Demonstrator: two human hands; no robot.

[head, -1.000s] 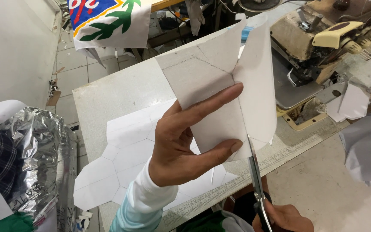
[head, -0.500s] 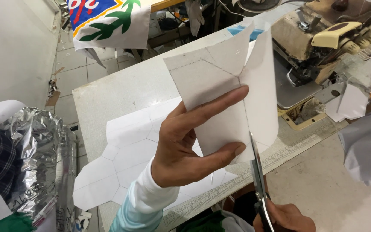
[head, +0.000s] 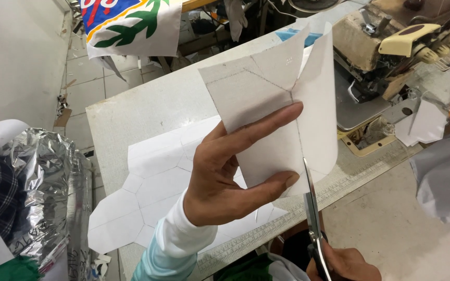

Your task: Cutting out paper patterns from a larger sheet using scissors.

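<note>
Above the counter (head: 147,112), left hand (head: 230,177) pinches paper (head: 266,99) — right hand (head: 345,263) (mostly hidden) apparently grips scissors (head: 311,208); blades could nick the thumb.

A crinkled silver foil package (head: 42,192) sits at the left edge, beside the surface (head: 147,109), with dark checked fabric showing inside it. At the top hangs a white printed banner (head: 131,23) with blue, red, yellow and green shapes. No screens show.

I am wearing a long sleeve (head: 175,244) that is fading from white at the cuff to pale blue. My left hand (head: 220,177) and right hand (head: 347,265) are going bare
</note>
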